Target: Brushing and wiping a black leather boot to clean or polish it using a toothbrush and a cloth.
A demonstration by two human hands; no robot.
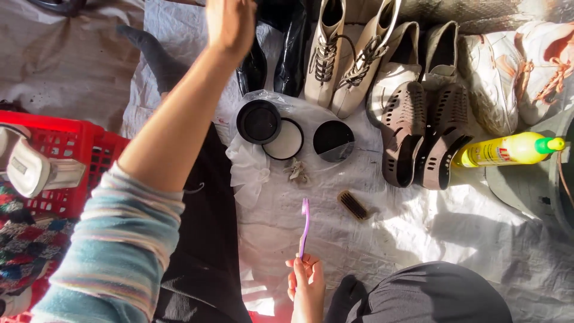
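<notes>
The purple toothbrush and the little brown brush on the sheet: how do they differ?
The toothbrush is purple, long and thin; the brown brush is short and stubby. The toothbrush is held upright in the right hand, while the brown brush lies alone on the white sheet, touched by neither hand. The toothbrush has a long handle; the brown brush shows none. Both are small brushes lying near the open polish tins.

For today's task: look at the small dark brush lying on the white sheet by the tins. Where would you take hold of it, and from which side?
Grip the small brush across its two long edges, coming straight down from above. It lies flat and slanted on the white sheet, apart from the tins and sandals, so both long sides are free. Its short, narrow block probably suits a thumb-and-finger pinch. Which face the bristles are on is hard to tell.
</notes>
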